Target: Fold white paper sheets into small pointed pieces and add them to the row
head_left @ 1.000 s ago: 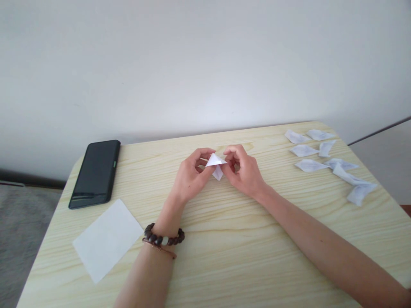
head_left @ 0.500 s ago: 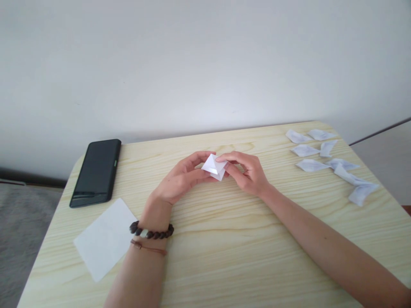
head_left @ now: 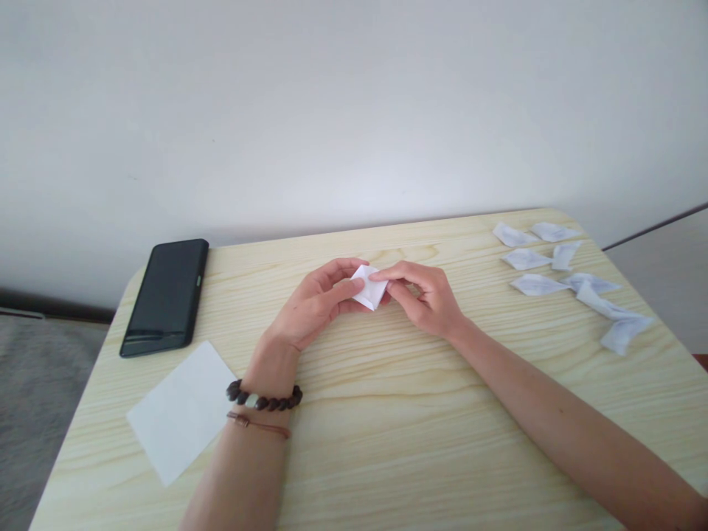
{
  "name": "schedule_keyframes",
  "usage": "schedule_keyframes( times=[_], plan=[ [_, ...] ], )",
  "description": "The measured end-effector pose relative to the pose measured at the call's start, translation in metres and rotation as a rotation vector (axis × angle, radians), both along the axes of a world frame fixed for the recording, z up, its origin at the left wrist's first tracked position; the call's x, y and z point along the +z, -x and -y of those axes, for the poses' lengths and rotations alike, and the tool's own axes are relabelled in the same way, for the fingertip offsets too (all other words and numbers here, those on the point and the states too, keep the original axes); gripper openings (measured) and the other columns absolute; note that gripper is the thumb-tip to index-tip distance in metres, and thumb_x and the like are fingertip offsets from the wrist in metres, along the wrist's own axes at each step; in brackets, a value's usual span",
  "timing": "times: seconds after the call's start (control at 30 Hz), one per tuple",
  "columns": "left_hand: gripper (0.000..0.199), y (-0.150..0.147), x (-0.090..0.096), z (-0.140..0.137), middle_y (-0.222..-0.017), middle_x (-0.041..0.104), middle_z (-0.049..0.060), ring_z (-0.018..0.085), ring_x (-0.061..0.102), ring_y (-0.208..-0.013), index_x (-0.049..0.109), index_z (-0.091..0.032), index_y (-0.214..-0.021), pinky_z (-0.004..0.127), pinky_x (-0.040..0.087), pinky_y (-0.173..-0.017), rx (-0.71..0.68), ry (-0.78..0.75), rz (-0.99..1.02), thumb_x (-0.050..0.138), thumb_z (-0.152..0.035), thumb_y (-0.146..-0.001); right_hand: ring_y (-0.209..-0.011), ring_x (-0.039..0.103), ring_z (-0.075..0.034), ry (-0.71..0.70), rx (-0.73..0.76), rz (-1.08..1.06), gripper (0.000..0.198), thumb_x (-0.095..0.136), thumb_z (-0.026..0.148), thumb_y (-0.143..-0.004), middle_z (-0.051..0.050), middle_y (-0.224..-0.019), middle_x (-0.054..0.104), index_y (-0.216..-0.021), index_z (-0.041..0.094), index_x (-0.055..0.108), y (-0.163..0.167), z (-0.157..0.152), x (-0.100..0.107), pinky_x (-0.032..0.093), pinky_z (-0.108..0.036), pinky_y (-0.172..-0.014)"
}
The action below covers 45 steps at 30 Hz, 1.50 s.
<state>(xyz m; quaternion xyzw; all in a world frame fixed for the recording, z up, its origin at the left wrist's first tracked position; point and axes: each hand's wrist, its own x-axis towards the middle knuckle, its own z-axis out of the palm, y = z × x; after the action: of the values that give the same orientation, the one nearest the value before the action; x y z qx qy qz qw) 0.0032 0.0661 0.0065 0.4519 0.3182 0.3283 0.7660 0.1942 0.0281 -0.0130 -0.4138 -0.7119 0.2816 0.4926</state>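
A small folded piece of white paper (head_left: 372, 293) is held between both hands above the middle of the table. My left hand (head_left: 318, 302) is closed on its left side, the thumb pressing on the top face and the other fingers behind and under it. From the right, my right hand (head_left: 425, 295) pinches the paper, its index finger lying on the upper face and its thumb at the right edge. The paper now looks like a flattened diamond with crease lines. Its underside is hidden by my fingers.
Several folded white paper pieces (head_left: 536, 285) lie in a group at the table's right. A black phone (head_left: 166, 295) rests at the far left, with a flat white paper sheet (head_left: 182, 413) in front of it. The wooden table (head_left: 387, 428) meets a white wall (head_left: 354, 110) behind.
The raised triangular flap on the folded paper has been laid flat. My left thumb has moved up onto the paper's top face. My right hand has hardly moved.
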Motion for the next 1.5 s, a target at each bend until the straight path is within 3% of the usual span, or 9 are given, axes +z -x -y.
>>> schedule_keyframes(
  times=[0.17,0.33,0.43,0.53,0.8,0.97,1.17,1.37,1.5],
  plan=[
    [0.025,-0.001,-0.001,0.000,-0.098,0.065,0.004,0.018,0.062,-0.088,0.066,-0.019,-0.101,0.028,0.053,-0.072,-0.005,0.006,0.002,0.073,-0.026,-0.078,-0.072,0.071,-0.013,0.113,-0.003,-0.084,0.022,0.051,0.013,-0.089,-0.001,-0.087,0.073,-0.097,0.022,0.070,0.001,0.001,0.001,0.058,-0.024,-0.065],
    [0.022,-0.001,-0.001,0.000,-0.092,0.063,0.002,0.014,0.059,-0.081,0.066,-0.018,-0.097,0.026,0.052,-0.070,-0.017,-0.006,-0.024,0.072,-0.031,-0.080,-0.072,0.070,-0.012,-0.016,-0.053,0.084,0.019,0.055,0.016,-0.086,-0.001,-0.092,0.073,-0.102,0.020,0.063,0.004,0.002,0.000,0.056,-0.022,-0.067],
    [0.035,0.001,0.000,0.001,-0.099,0.063,0.006,0.018,0.060,-0.089,0.065,-0.018,-0.106,0.030,0.053,-0.074,-0.091,-0.046,-0.020,0.069,-0.042,-0.081,-0.059,0.064,-0.010,-0.076,-0.155,0.158,0.004,0.059,0.022,-0.084,0.002,-0.072,0.070,-0.088,0.020,0.060,0.006,0.002,-0.001,0.052,-0.019,-0.057],
    [0.049,0.001,0.001,0.001,-0.114,0.061,0.009,0.023,0.061,-0.096,0.061,-0.019,-0.115,0.034,0.052,-0.079,-0.163,-0.125,-0.045,0.076,-0.040,-0.073,-0.048,0.059,-0.009,-0.018,-0.257,0.145,0.013,0.059,0.027,-0.085,0.004,-0.057,0.062,-0.075,0.021,0.055,0.007,0.001,-0.001,0.045,-0.018,-0.047],
    [0.038,-0.005,-0.002,0.002,-0.116,0.060,0.007,0.018,0.062,-0.091,0.058,-0.019,-0.114,0.029,0.050,-0.078,-0.080,-0.264,-0.190,0.068,-0.026,-0.078,-0.039,0.052,-0.007,-0.098,-0.344,0.167,0.007,0.061,0.023,-0.082,0.010,-0.048,0.057,-0.086,0.023,0.056,0.009,0.001,-0.007,0.042,-0.016,-0.045],
    [0.026,-0.014,-0.005,0.003,-0.104,0.063,0.005,0.015,0.062,-0.085,0.060,-0.015,-0.103,0.025,0.048,-0.072,0.047,-0.367,-0.301,0.061,-0.019,-0.078,-0.042,0.051,-0.005,-0.199,-0.314,0.208,0.005,0.059,0.020,-0.084,0.009,-0.052,0.059,-0.088,0.023,0.061,0.009,0.002,-0.006,0.043,-0.015,-0.048],
    [0.021,-0.014,-0.010,0.000,-0.095,0.066,0.003,0.016,0.062,-0.081,0.062,-0.017,-0.091,0.027,0.050,-0.073,0.088,-0.325,-0.229,0.069,-0.022,-0.072,-0.053,0.060,-0.008,-0.117,-0.145,0.233,0.014,0.059,0.018,-0.082,0.004,-0.067,0.068,-0.095,0.022,0.063,0.006,0.001,-0.004,0.050,-0.018,-0.056],
    [0.031,-0.005,-0.005,0.000,-0.109,0.068,0.006,0.021,0.064,-0.097,0.065,-0.018,-0.103,0.030,0.050,-0.083,0.016,-0.297,-0.160,0.072,-0.025,-0.074,-0.057,0.062,-0.008,-0.258,-0.198,0.207,0.017,0.055,0.014,-0.085,0.001,-0.084,0.074,-0.095,0.023,0.066,0.004,0.000,-0.005,0.050,-0.019,-0.058],
    [0.033,-0.008,-0.007,0.000,-0.106,0.072,0.008,0.022,0.066,-0.095,0.066,-0.015,-0.105,0.032,0.051,-0.083,0.056,-0.261,-0.182,0.071,-0.026,-0.074,-0.048,0.058,-0.006,-0.256,-0.175,0.222,0.014,0.058,0.019,-0.086,0.004,-0.076,0.074,-0.095,0.024,0.067,0.005,0.001,-0.001,0.049,-0.017,-0.052]
  ],
)
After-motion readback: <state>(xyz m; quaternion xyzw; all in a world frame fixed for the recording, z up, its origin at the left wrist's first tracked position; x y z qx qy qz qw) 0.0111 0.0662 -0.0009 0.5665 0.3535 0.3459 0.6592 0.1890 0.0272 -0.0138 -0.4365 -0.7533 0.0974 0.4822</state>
